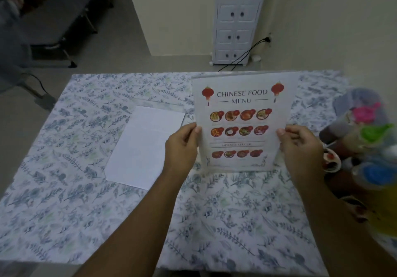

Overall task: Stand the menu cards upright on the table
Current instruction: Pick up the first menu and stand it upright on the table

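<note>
A menu card (242,109) headed "Chinese Food Menu", with red lanterns and dish pictures, stands upright in a clear holder on the table (64,190), its lower edge on the floral cloth. My left hand (182,147) pinches its left edge at mid-height. My right hand (300,150) pinches the right edge at the same height. A second card (146,145) lies flat with its blank white side up, just left of my left hand.
Bottles and jars with pink, green and blue lids (369,147) crowd the table's right edge, with a small dish (332,161) beside my right hand. A white drawer cabinet (236,18) and cables (247,55) stand beyond the far edge. Dark furniture (53,29) is at far left.
</note>
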A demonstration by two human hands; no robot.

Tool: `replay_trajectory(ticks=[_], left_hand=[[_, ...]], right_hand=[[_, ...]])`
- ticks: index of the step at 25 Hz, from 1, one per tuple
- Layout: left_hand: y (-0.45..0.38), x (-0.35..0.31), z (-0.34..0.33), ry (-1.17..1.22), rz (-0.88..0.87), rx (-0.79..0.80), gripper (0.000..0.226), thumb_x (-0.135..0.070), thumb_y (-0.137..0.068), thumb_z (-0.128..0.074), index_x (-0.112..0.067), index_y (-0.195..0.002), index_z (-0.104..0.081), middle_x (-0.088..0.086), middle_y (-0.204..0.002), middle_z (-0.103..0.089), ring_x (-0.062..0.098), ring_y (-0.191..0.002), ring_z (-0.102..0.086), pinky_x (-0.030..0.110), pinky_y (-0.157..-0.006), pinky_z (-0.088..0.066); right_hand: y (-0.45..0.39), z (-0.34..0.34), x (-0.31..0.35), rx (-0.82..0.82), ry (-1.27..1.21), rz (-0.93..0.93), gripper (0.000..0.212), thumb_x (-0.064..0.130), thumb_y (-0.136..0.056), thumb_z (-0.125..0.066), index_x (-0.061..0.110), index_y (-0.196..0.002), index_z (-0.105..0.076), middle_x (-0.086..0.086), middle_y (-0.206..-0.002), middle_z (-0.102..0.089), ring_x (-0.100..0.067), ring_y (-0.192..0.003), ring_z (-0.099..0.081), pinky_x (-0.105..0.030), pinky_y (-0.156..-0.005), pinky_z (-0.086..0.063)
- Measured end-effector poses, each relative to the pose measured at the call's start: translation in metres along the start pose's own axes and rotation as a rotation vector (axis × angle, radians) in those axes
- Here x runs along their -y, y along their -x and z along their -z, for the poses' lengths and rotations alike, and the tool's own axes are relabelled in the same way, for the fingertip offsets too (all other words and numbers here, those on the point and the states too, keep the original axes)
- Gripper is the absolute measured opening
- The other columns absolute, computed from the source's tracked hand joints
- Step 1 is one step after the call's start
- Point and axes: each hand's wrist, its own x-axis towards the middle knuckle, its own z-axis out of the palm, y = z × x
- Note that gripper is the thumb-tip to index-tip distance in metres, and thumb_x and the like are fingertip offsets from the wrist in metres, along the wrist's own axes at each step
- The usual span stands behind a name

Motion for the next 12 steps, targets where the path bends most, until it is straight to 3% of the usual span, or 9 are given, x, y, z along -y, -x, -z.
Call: replay_trajectory(ticks=[3,9,12], left_hand=[[0.008,0.018,-0.010,-0.010,-0.040,-0.031,0.027,-0.026,-0.104,-0.056,-0.025,-0.121,-0.077,-0.014,-0.112,-0.079,0.012,-0.108,-0.074,0.043,-0.094,-0.062],[0.011,0.018,-0.013,-0.070,-0.084,-0.052,0.026,-0.042,-0.101,-0.053,-0.057,-0.109,-0.073,-0.027,-0.108,-0.077,0.003,-0.106,-0.074,0.033,-0.091,-0.061],[0.013,0.016,-0.015,-0.114,-0.088,-0.070,0.028,-0.040,-0.103,-0.052,-0.063,-0.100,-0.069,-0.032,-0.101,-0.076,0.001,-0.101,-0.073,0.029,-0.088,-0.061]], right_hand=[[0.005,0.000,-0.021,0.024,-0.038,0.006,0.013,0.025,-0.092,-0.072,0.035,-0.086,-0.066,0.006,-0.085,-0.073,-0.014,-0.079,-0.073,-0.031,-0.067,-0.059],[0.005,0.000,-0.031,0.061,-0.001,0.058,0.023,0.029,-0.093,-0.067,0.046,-0.080,-0.059,0.006,-0.083,-0.070,-0.015,-0.077,-0.071,-0.032,-0.062,-0.058],[0.008,0.000,-0.027,0.042,0.037,0.100,0.025,0.026,-0.095,-0.067,0.042,-0.079,-0.058,0.010,-0.079,-0.068,-0.013,-0.073,-0.068,-0.031,-0.059,-0.057]])
